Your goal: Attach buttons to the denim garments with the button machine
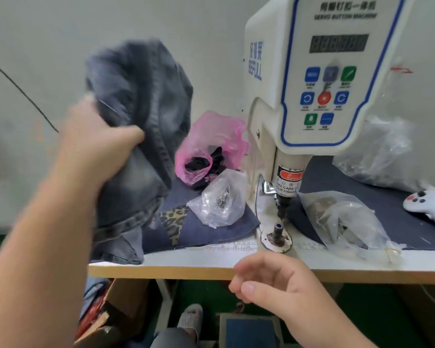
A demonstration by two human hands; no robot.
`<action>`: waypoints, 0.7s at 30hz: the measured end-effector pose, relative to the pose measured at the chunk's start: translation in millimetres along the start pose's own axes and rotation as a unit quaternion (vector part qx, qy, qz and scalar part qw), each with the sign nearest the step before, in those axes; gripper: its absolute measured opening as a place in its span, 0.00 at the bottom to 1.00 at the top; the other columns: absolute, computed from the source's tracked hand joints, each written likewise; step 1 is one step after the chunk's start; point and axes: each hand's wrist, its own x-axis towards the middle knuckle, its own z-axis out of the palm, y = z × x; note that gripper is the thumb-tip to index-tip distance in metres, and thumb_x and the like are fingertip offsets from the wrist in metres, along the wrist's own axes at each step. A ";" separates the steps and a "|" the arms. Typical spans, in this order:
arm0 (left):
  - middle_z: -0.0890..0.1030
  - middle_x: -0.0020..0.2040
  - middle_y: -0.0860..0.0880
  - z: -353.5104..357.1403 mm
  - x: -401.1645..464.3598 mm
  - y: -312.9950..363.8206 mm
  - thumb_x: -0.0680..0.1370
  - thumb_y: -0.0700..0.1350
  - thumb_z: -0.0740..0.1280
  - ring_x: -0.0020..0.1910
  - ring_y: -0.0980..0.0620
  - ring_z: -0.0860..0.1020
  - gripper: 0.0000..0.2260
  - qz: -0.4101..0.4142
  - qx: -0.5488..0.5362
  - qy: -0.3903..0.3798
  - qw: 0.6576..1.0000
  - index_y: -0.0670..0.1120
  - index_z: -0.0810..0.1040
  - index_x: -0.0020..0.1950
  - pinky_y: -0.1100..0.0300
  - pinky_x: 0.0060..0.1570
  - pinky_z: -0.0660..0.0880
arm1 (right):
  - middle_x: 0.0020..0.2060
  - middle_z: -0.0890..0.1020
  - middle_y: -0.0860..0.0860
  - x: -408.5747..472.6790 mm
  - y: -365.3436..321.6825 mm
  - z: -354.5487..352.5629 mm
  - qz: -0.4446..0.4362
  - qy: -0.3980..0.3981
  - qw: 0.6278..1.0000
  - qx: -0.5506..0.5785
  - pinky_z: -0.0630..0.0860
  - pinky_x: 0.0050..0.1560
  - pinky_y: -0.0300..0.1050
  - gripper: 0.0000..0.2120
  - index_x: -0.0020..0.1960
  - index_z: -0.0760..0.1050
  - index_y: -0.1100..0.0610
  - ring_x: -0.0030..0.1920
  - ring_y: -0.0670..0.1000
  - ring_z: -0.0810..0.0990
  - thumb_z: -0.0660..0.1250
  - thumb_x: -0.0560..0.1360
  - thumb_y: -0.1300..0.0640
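The left hand (98, 144) grips a bunch of the denim (138, 101) and holds it up, left of the machine (312, 84) and above the table (186, 262); the cloth hangs down in a long fold, roughly vertical, with its lower end over the table edge. The right hand (274, 280) is empty, fingers loosely curled, just in front of the die (278, 236) under the punch. So the denim lies up and to the left of the die, and the left hand is the nearer one to carry it there, I think

Faded denim garment (138, 101), glossy white button machine (312, 71), crinkly clear plastic bag (219, 197).
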 end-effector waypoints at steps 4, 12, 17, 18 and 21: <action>0.79 0.62 0.42 74.5 -50.1 -30.1 0.65 0.60 0.73 0.60 0.39 0.78 0.36 -0.097 0.137 -0.160 0.973 0.48 0.69 0.68 0.47 0.56 0.76 | 0.44 0.87 0.53 -6.1 4.7 -3.8 -0.004 0.027 1.000 0.012 0.79 0.49 0.38 0.09 0.45 0.83 0.45 0.46 0.49 0.85 0.71 0.66 0.54; 0.67 0.70 0.39 113.2 -84.7 -60.7 0.71 0.67 0.69 0.69 0.35 0.67 0.43 -0.134 0.287 -0.164 0.934 0.42 0.57 0.74 0.37 0.64 0.68 | 0.41 0.86 0.54 -24.4 -0.8 -14.0 -0.021 0.049 0.999 -0.006 0.79 0.48 0.37 0.10 0.45 0.84 0.46 0.45 0.50 0.85 0.71 0.65 0.57; 0.52 0.80 0.43 110.8 -100.8 -53.6 0.75 0.71 0.58 0.76 0.38 0.56 0.43 -0.060 0.329 -0.171 0.927 0.51 0.44 0.81 0.32 0.71 0.54 | 0.40 0.86 0.55 -33.8 1.6 -14.7 -0.028 0.070 0.997 -0.022 0.79 0.48 0.38 0.09 0.44 0.84 0.47 0.45 0.52 0.85 0.72 0.71 0.61; 0.51 0.81 0.45 108.9 -104.8 -54.8 0.76 0.71 0.55 0.77 0.38 0.56 0.41 -0.071 0.344 -0.212 0.912 0.53 0.45 0.81 0.33 0.72 0.54 | 0.40 0.86 0.55 -36.1 0.7 -15.6 -0.025 0.067 0.997 -0.030 0.79 0.48 0.38 0.12 0.44 0.84 0.47 0.44 0.52 0.85 0.72 0.73 0.64; 0.52 0.81 0.45 100.0 -108.3 -51.1 0.78 0.69 0.55 0.78 0.39 0.54 0.37 -0.067 0.344 -0.223 0.910 0.53 0.50 0.81 0.36 0.74 0.53 | 0.40 0.86 0.55 -39.3 -11.8 -17.8 -0.049 0.071 0.995 -0.042 0.79 0.46 0.36 0.11 0.42 0.85 0.47 0.43 0.51 0.85 0.72 0.71 0.64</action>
